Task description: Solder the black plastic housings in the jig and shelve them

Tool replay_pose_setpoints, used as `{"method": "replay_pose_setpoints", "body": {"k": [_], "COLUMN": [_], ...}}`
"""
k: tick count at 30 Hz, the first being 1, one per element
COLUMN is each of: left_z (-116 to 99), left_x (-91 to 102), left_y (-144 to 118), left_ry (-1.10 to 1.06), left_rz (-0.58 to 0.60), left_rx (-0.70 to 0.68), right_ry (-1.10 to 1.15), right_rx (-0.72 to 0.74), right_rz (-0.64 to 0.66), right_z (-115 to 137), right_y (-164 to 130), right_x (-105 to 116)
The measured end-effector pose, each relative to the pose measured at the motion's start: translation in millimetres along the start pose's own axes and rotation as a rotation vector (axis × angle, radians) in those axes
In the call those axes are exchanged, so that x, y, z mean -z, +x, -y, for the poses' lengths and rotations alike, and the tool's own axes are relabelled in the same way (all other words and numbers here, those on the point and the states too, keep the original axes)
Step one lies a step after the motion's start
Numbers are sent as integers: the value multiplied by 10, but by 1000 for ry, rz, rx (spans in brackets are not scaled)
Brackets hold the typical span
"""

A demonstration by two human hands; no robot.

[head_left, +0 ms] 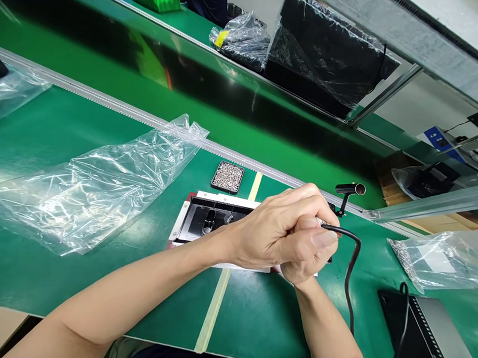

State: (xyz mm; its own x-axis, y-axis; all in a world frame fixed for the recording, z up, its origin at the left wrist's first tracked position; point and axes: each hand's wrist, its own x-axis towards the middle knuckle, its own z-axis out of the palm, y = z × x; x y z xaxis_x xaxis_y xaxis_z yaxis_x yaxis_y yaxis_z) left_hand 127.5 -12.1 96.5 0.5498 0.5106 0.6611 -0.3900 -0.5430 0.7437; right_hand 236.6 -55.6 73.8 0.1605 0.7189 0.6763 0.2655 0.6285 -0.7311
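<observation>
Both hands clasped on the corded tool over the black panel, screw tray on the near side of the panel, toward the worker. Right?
Not quite. The head view shows the screw tray on the far side of the panel, toward the belt's rail, not toward the worker. The rest holds: left hand and right hand are clasped together on the corded tool over the panel.

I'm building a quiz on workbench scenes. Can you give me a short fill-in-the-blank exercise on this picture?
1. The left hand and right hand are clasped together around a tool with a ____ cable.
2. The small tray of screws lies beyond the black panel on the ____ table.
3. The clear bag lies to the ____ of the panel.

Missing words: black; green; left
</observation>
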Motion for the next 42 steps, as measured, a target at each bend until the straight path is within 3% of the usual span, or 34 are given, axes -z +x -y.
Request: {"method": "replay_pose_setpoints", "body": {"k": [33, 42], "left_z": [-7, -12], "left_x": [-15, -23], "left_y": [1, 4], "left_ry": [-29, -29], "left_rz": [-16, -12], "left_rx": [46, 42], "right_ry": [-78, -153], "right_rx": [122, 60], "right_rz": [5, 52], "right_z": [105, 137], "right_y": [89, 88], "right_x": [-37, -4]}}
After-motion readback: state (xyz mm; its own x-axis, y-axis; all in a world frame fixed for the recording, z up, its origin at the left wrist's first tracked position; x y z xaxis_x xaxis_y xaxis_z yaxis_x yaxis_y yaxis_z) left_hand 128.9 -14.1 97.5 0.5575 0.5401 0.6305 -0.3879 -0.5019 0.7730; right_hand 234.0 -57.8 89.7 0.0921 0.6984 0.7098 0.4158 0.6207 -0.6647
